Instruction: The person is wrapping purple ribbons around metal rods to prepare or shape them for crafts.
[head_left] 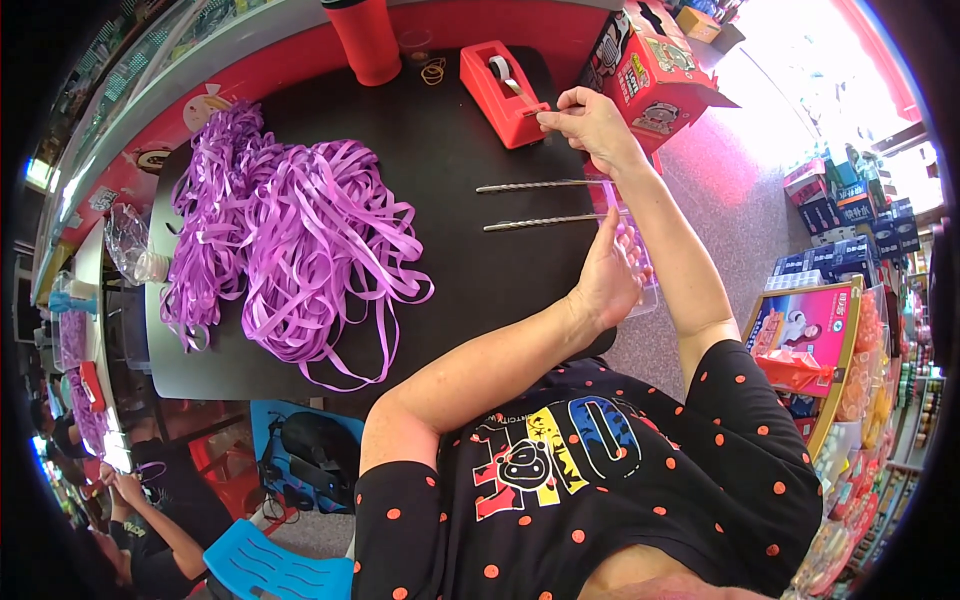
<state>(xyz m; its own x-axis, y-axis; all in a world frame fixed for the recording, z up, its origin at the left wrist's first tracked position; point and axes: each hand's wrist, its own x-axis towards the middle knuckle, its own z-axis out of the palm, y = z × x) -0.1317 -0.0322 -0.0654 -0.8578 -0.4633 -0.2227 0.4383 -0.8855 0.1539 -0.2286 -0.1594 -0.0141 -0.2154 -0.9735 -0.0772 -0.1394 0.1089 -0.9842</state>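
My right hand [592,132] is at the front end of a red tape dispenser [500,92], thumb and forefinger pinched on the end of the clear tape. Below it, my left hand [608,272] is closed, thumb up, around purple ribbon [611,196] at the table's right edge. Much of that ribbon is hidden by the hand. Two twisted metal rods [540,186] stick out leftward over the table beside my left hand, one above the other. Under this hand shows part of a clear plastic box [644,300]. A large loose heap of purple ribbon [310,240] covers the table's left side.
On the black table [450,240], a red cup [365,40] and yellow rubber bands [433,71] lie toward the back. A red printed carton [655,85] stands beyond the right corner. Blue chairs [275,565] are at the lower left, where another person [150,520] handles purple ribbon.
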